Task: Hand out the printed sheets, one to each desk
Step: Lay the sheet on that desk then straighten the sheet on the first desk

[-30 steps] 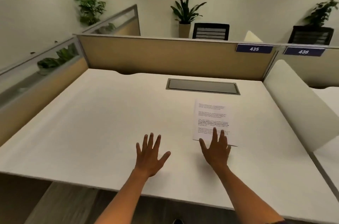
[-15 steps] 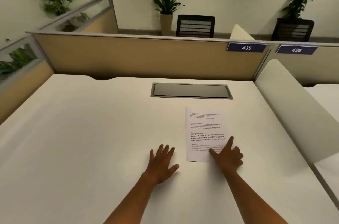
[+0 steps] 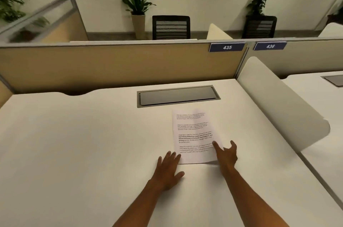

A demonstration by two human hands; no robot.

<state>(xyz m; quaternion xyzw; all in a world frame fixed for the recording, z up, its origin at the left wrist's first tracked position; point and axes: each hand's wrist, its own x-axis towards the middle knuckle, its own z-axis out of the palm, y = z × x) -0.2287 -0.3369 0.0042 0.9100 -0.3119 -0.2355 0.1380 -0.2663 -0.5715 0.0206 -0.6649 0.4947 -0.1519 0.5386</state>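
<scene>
A printed sheet [image 3: 193, 130] with several paragraphs of black text lies on the white desk [image 3: 74, 143], just in front of the grey cable hatch [image 3: 178, 95]. My right hand [image 3: 227, 156] pinches the sheet's lower right edge, thumb on top and fingers beyond the edge. That right side curls up off the desk. My left hand [image 3: 169, 168] rests flat on the desk, its fingertips touching the sheet's lower left corner. I cannot tell whether more sheets lie under the top one.
A tan partition [image 3: 111, 67] with label 435 [image 3: 227, 47] closes the desk's far side. A white rounded divider [image 3: 278, 108] separates it from the neighbouring desk [image 3: 315, 96] under label 436 [image 3: 270, 46]. Black chairs [image 3: 170, 27] and potted plants stand behind.
My right hand went from lying flat on the sheet to pinching its right edge, which now lifts. My left hand slid right to the sheet's corner. My view moved closer and turned right.
</scene>
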